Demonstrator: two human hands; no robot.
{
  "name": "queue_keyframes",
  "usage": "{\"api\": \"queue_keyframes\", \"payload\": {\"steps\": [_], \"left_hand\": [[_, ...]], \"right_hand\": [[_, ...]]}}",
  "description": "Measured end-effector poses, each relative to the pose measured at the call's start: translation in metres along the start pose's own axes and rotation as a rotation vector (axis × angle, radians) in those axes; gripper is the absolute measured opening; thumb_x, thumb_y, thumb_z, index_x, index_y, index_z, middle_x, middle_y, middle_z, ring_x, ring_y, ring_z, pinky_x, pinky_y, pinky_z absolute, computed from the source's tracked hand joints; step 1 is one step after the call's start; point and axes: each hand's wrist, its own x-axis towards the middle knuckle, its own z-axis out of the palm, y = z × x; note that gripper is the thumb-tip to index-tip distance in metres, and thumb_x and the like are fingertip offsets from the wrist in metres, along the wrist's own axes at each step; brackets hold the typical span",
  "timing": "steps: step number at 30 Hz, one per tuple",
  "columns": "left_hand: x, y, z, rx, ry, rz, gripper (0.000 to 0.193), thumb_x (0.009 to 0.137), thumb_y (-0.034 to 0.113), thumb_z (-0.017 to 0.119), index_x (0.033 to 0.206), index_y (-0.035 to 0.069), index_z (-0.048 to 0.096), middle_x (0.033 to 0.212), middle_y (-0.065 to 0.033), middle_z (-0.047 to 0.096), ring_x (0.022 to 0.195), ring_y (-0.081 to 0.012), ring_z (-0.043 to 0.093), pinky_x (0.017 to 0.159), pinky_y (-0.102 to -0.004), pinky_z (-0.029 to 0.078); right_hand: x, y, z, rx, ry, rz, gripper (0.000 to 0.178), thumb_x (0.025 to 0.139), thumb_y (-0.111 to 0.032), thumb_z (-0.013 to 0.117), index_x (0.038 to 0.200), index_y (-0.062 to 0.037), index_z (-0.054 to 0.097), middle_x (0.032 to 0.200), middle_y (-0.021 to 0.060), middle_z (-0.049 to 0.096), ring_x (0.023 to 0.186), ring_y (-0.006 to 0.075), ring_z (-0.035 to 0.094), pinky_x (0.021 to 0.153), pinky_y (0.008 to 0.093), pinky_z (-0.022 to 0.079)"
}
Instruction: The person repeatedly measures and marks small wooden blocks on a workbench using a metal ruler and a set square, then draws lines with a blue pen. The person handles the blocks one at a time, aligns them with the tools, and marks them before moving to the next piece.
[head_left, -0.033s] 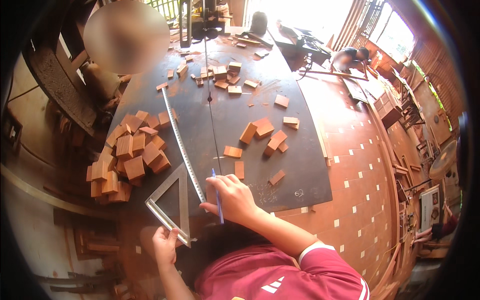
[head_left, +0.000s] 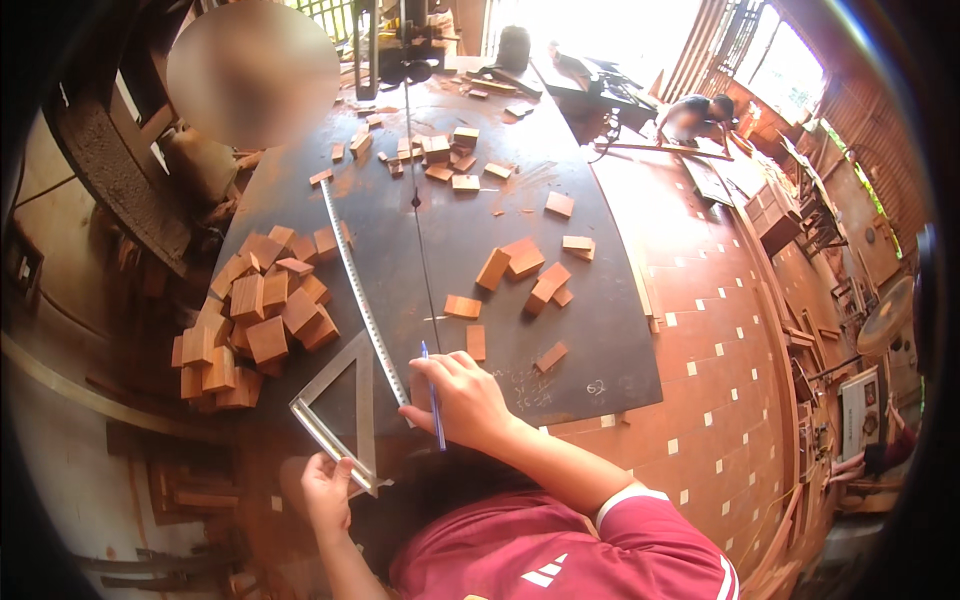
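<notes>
Just ahead of my right fingers [head_left: 455, 370], which curl around a blue pen [head_left: 438, 420], a long ruler [head_left: 351, 270] stretches away across the dark surface [head_left: 610, 330]. My left fingers [head_left: 343, 468] pinch the metal square [head_left: 366, 400]. Beyond them, heaped wooden blocks [head_left: 267, 340] look already cut; I make out no pen lines, and cannot tell how much remains. White handwritten figures [head_left: 596, 387] show right of my pen.

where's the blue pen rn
In the head view, the blue pen is in the right hand, just right of the near end of the pale measuring strip.
</notes>
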Motion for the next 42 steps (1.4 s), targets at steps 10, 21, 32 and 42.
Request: {"api": "queue_keyframes", "payload": {"steps": [10,21,32,42], "left_hand": [[-0.011,0.019,0.03,0.38,0.365,0.564,0.053,0.093,0.008,0.074,0.14,0.001,0.05,0.136,-0.0126,0.055,0.11,-0.0233,0.061,0.091,-0.0362,0.053],[-0.005,0.053,0.125,0.987,0.041,0.699,0.035,0.084,0.013,0.08,0.111,-0.002,0.062,0.101,-0.018,0.063,0.091,-0.0347,0.063,0.08,-0.044,0.051],[0.01,0.067,0.139,1.087,-0.004,0.416,0.034,0.088,0.017,0.077,0.112,-0.001,0.059,0.099,-0.018,0.065,0.093,-0.0365,0.066,0.084,-0.0467,0.051],[0.019,0.063,0.135,1.089,0.05,0.377,0.03,0.085,0.01,0.076,0.11,0.001,0.061,0.083,-0.0144,0.071,0.086,-0.0383,0.069,0.081,-0.0491,0.052]], "right_hand": [[-0.011,0.032,-0.029,0.255,0.095,0.199,0.042,0.083,-0.013,0.074,0.121,0.0001,0.062,0.11,0.0222,0.068,0.104,0.0422,0.067,0.092,0.0448,0.055],[-0.017,0.046,-0.029,-0.014,0.147,0.106,0.054,0.079,-0.028,0.087,0.119,0.0005,0.064,0.115,0.0228,0.069,0.107,0.0407,0.066,0.094,0.0456,0.055],[-0.021,0.048,-0.035,0.291,0.24,0.287,0.056,0.078,-0.028,0.084,0.12,0.004,0.067,0.104,0.02,0.069,0.092,0.0317,0.071,0.084,0.039,0.058],[-0.022,0.049,-0.023,0.216,0.204,0.211,0.06,0.076,-0.026,0.083,0.125,0.0027,0.065,0.107,0.0206,0.064,0.092,0.0359,0.068,0.085,0.0402,0.057]]}}
